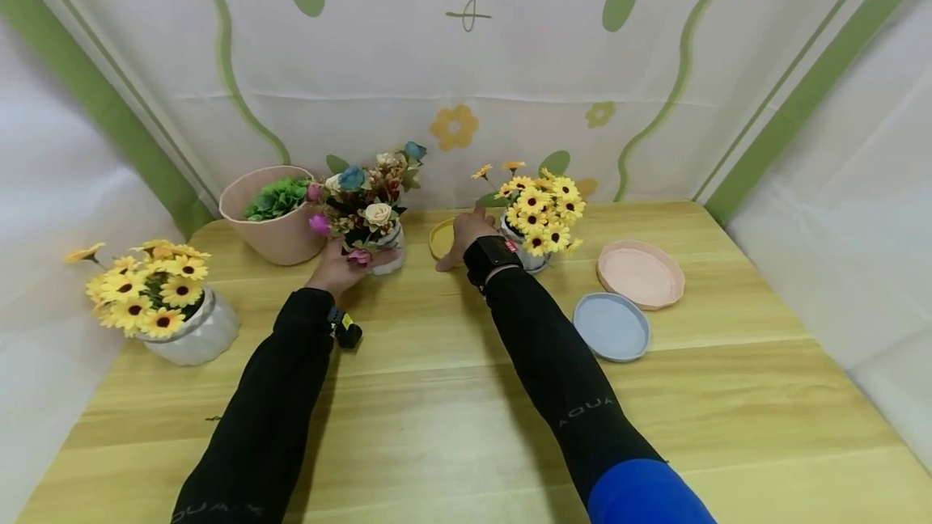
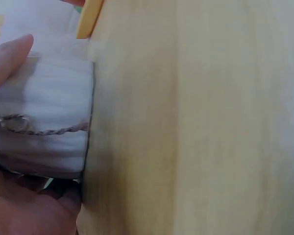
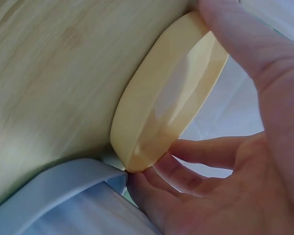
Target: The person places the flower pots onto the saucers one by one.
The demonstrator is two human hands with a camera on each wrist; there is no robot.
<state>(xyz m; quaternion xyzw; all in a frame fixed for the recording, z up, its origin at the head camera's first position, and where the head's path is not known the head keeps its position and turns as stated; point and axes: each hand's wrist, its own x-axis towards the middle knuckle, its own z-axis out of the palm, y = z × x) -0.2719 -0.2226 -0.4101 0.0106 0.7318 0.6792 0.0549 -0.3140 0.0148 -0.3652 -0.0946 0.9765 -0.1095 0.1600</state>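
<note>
My left hand (image 1: 342, 265) grips a small white ribbed pot (image 1: 389, 253) of mixed artificial flowers (image 1: 367, 196) standing on the wooden table (image 1: 466, 411). In the left wrist view the thumb (image 2: 10, 54) and palm wrap the white pot (image 2: 49, 117), which has a thin twine round it. My right hand (image 1: 460, 234) holds a yellow saucer (image 1: 440, 239) just right of that pot. In the right wrist view the thumb (image 3: 235, 39) lies over the yellow saucer's (image 3: 166, 93) far rim and the fingers (image 3: 196, 152) curl under its near edge, tilting it up off the table.
A pot of yellow sunflowers (image 1: 539, 221) stands right beside my right wrist. A pink saucer (image 1: 641, 273) and a blue saucer (image 1: 612, 326) lie to the right. A pink pot with a green plant (image 1: 273, 217) and another sunflower pot (image 1: 163, 297) stand at the left.
</note>
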